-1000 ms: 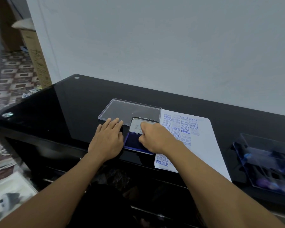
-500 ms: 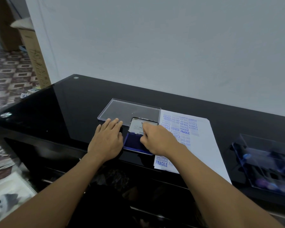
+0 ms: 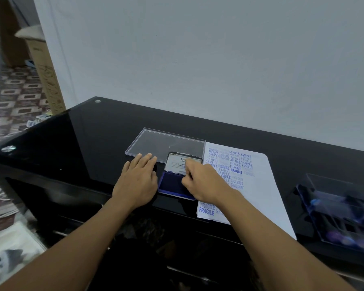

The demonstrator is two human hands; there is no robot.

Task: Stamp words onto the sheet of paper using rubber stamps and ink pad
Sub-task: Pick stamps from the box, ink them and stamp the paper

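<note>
The open ink pad (image 3: 170, 185) lies near the black table's front edge, its blue pad facing up and its labelled lid (image 3: 177, 162) tilted back. My right hand (image 3: 204, 183) is over the pad's right side with curled fingers, gripping a rubber stamp that the hand almost fully hides. My left hand (image 3: 138, 181) rests flat on the table, touching the pad's left edge. The white sheet of paper (image 3: 263, 185) lies just right of the pad, carrying several blue stamped words such as SAMPLE and FRAGILE.
A clear plastic lid (image 3: 166, 141) lies flat behind the ink pad. At the right stands a clear box (image 3: 340, 217) of blue-handled stamps. The glossy black table (image 3: 88, 143) ends at a wall behind. Left of the table are a cardboard box and patterned floor.
My right hand has shifted slightly on the ink pad, fingertips now nearer the lid. My left hand stays flat beside the pad.
</note>
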